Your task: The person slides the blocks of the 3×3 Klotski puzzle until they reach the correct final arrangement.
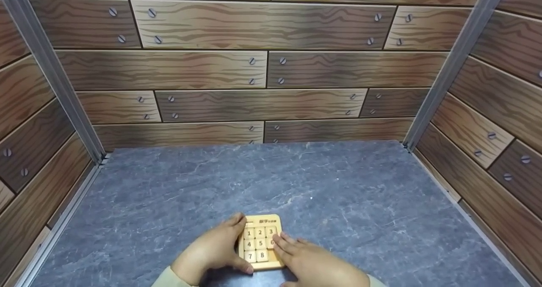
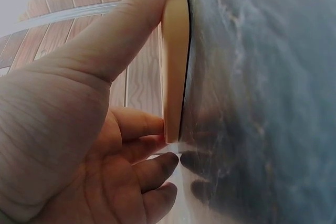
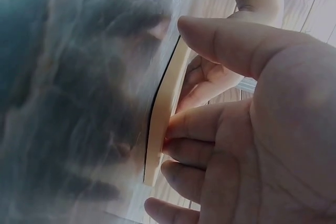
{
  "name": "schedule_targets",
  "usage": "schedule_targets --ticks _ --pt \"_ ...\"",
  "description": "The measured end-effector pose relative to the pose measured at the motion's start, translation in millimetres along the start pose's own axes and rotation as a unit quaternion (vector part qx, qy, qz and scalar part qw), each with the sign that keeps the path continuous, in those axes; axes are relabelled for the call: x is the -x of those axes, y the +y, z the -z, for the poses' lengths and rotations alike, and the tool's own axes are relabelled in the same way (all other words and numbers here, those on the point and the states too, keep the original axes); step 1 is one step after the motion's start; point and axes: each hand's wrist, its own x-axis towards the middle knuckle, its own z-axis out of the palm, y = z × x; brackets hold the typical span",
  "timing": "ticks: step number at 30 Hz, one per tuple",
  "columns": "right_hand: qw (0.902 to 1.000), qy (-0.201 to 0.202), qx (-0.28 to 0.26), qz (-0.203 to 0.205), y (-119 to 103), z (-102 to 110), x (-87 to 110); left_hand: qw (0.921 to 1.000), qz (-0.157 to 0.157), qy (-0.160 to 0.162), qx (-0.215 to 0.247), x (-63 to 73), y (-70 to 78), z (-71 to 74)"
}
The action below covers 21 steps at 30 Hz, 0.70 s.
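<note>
A yellow number slide puzzle (image 1: 260, 243) lies flat on the table near its front edge. Its tiles read 1 to 8 in order, with the vacant slot at the lower right. My left hand (image 1: 211, 246) holds the puzzle's left side, thumb at the near corner and fingers at the far one; the left wrist view shows that grip along the frame's side edge (image 2: 176, 56). Fingertips of my right hand (image 1: 315, 259) touch the 6 tile and right rim, fingers nearly straight. In the right wrist view its thumb stands apart near the puzzle's edge (image 3: 163, 108).
The grey-blue marbled tabletop (image 1: 254, 181) stretches behind the puzzle. Wood-plank-patterned panels (image 1: 203, 69) enclose it at the back and both sides, with metal posts (image 1: 449, 67) at the rear corners.
</note>
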Motion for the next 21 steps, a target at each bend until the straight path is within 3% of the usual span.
schedule_targets --ticks 5,15,17,21 --pt "0.9997 0.024 -0.003 0.001 2 -2 1.3 1.0 -0.002 -0.002 0.004 -5.1 -0.8 -0.8" --pt "0.9933 0.112 0.024 0.018 22 -5 -2.5 0.9998 -0.014 -0.005 0.009 -22.0 -8.2 0.8" --pt "0.9922 0.122 0.014 0.019 29 -4 -3.8 0.9997 -0.023 0.008 0.008 -24.4 -13.8 1.2" --pt "0.9884 0.149 -0.028 0.016 50 -1 -7.5 0.9971 -0.037 0.066 -0.008 -26.4 -31.6 5.4"
